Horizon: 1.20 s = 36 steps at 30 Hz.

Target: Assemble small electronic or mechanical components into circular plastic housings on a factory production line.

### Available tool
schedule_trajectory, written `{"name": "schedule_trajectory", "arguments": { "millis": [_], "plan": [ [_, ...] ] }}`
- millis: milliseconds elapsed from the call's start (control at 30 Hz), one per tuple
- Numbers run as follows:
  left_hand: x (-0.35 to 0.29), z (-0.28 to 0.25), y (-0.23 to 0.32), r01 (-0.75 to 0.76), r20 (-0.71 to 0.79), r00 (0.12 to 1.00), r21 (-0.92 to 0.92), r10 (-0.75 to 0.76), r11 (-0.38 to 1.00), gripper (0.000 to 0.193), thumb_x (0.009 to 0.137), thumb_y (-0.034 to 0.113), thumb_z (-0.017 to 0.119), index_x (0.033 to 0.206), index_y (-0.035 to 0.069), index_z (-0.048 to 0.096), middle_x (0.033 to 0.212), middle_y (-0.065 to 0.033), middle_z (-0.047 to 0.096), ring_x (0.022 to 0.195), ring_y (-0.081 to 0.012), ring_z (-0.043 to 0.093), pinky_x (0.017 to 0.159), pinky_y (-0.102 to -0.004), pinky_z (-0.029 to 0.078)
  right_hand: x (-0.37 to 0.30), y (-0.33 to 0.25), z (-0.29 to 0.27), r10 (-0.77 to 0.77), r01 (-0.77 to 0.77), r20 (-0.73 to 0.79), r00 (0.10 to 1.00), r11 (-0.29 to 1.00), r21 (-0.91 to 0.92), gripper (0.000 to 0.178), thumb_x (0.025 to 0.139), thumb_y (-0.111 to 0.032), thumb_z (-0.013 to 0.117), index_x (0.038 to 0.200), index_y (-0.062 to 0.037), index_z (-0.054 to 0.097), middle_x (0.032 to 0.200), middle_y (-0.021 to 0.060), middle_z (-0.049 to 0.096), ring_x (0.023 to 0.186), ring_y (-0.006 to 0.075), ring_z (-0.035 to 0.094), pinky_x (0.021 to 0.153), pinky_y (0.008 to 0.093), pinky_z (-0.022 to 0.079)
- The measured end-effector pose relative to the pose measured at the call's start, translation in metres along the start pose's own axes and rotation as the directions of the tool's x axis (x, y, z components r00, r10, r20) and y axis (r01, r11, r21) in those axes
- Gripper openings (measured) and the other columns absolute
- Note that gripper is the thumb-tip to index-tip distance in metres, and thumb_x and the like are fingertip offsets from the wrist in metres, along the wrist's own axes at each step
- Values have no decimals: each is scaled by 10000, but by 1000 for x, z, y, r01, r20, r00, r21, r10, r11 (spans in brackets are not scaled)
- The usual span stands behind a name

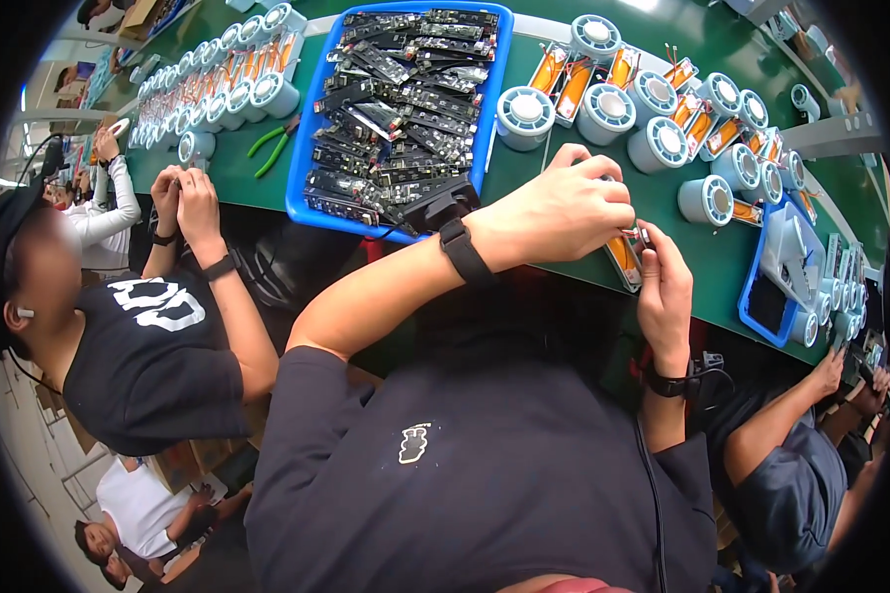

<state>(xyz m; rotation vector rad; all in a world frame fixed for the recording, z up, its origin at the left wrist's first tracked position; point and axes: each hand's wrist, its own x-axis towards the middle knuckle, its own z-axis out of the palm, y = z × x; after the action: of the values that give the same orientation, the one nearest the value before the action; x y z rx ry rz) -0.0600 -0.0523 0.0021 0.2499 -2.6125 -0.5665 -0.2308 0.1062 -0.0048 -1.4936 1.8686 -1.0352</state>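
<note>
My left hand reaches across from the left, its fingers curled over something mostly hidden beneath them. My right hand is closed in a pinch on a small dark part with thin wires beside it. Under and between the hands, near the table's front edge, lies a white-framed piece with an orange insert, partly covered. Several light blue round fan-like units stand just beyond my hands, with orange-and-white pieces wired among them.
A blue tray heaped with narrow black circuit boards stands left of my hands. Green-handled pliers lie beyond it, near more round units. Another blue tray is at the right. Co-workers sit on both sides along the green table.
</note>
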Motion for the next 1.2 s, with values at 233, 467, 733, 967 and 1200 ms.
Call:
{"name": "schedule_trajectory", "arguments": {
  "millis": [233, 467, 733, 967, 1200],
  "plan": [
    [0, 9, 7, 66, -102, 993, 14, -64, 998, 141, 873, 226, 770, 957, 126, 718, 1185, -62, 670, 1265, -277, 573, 1076, -528, 383, 2, 0, 9, -64, 65, -46, 997, 998, 11, 279, 1061, -37, 491, 1304, 20, 617, 1125, 192, 680, 983, 314, 684, 877, 382, 532],
    [-9, -9, 17, 124, 13, 992, 87, -126, 988, 145, 879, 210, 772, 978, 120, 715, 1267, -89, 631, 1329, -332, 532, 1159, -603, 323, 1, -2, 6, -42, 43, -13, 999, 999, 14, 287, 1075, -48, 490, 1322, 36, 609, 1141, 168, 686, 1005, 260, 677, 902, 348, 526],
    [3, -4, 3, 88, 119, 990, -83, -78, 993, 122, 864, 200, 781, 956, 145, 722, 1187, -46, 631, 1286, -282, 543, 1154, -620, 317, 0, -6, 11, -36, 38, -81, 996, 999, 21, 251, 1063, -42, 514, 1274, 32, 628, 1062, 144, 683, 941, 223, 669, 860, 330, 526],
    [-1, 1, 5, 8, -4, 1000, 26, -7, 1000, 111, 834, 188, 792, 925, 190, 731, 1118, 20, 646, 1253, -237, 559, 1138, -553, 316, 14, -35, -35, 27, -3, 232, 972, 995, -102, 84, 979, -28, 615, 1042, 28, 608, 895, 168, 659, 772, 306, 649, 723, 351, 505],
    [-5, 7, 3, -14, -80, 997, 12, 15, 1000, 111, 828, 157, 780, 919, 190, 726, 1106, 27, 653, 1248, -228, 565, 1138, -527, 313, 40, -36, -49, -13, 170, 506, 862, 949, -265, 139, 938, -25, 656, 1005, 15, 540, 781, 205, 636, 754, 407, 630, 666, 434, 488]
  ]
}}
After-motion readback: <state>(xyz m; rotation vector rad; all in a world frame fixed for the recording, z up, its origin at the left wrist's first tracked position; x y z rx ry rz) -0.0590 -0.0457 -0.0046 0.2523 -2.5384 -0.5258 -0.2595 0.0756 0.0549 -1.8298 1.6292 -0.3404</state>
